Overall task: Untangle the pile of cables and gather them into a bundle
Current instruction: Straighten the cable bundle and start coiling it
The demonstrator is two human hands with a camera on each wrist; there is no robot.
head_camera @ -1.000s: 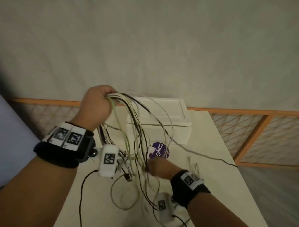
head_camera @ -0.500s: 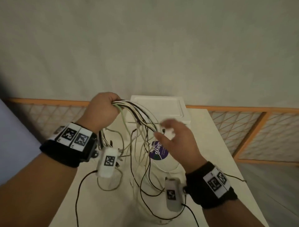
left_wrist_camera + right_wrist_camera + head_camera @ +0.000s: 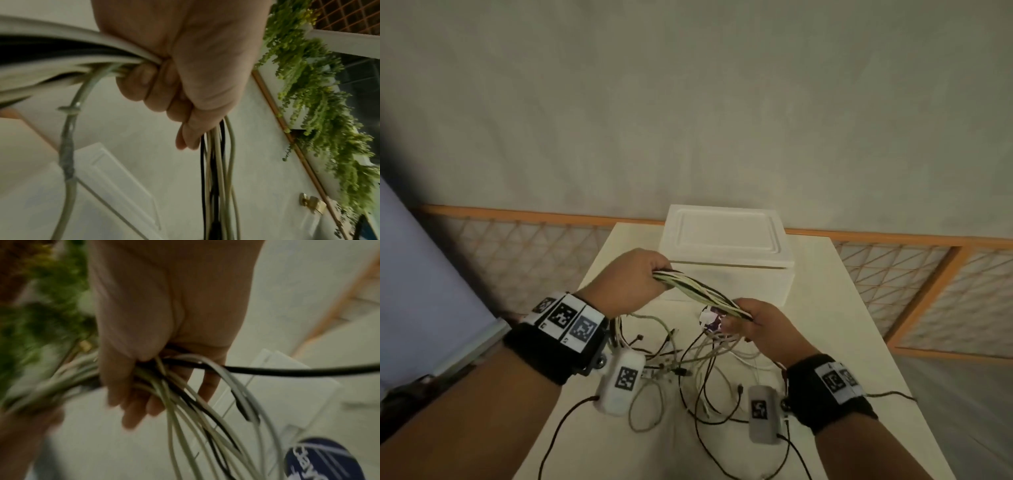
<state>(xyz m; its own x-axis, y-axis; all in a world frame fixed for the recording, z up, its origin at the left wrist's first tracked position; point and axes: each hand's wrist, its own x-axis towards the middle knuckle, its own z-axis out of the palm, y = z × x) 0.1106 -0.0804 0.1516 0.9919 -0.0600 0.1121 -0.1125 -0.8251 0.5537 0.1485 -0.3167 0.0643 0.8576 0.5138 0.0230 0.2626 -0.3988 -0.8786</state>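
— Closing on the cables [image 3: 702, 294], is it? A moment ago the right hand [image 3: 763, 329] was spread beside them.

— Yes; now its fingers curl round the strands, and the left hand [image 3: 633, 284] stays clenched on the other end, above the middle of the table [image 3: 842, 325], in front of the white box [image 3: 726, 240].

— So a straight bundle runs between both fists?

— It does, though loose ends hang tangled down to the table, so combing probably remains.

My bare forearms wear thick black wrist straps [image 3: 541, 349] carrying white square-coded marker tags [image 3: 566, 317], with small white camera pods [image 3: 621, 382] trailing black leads.
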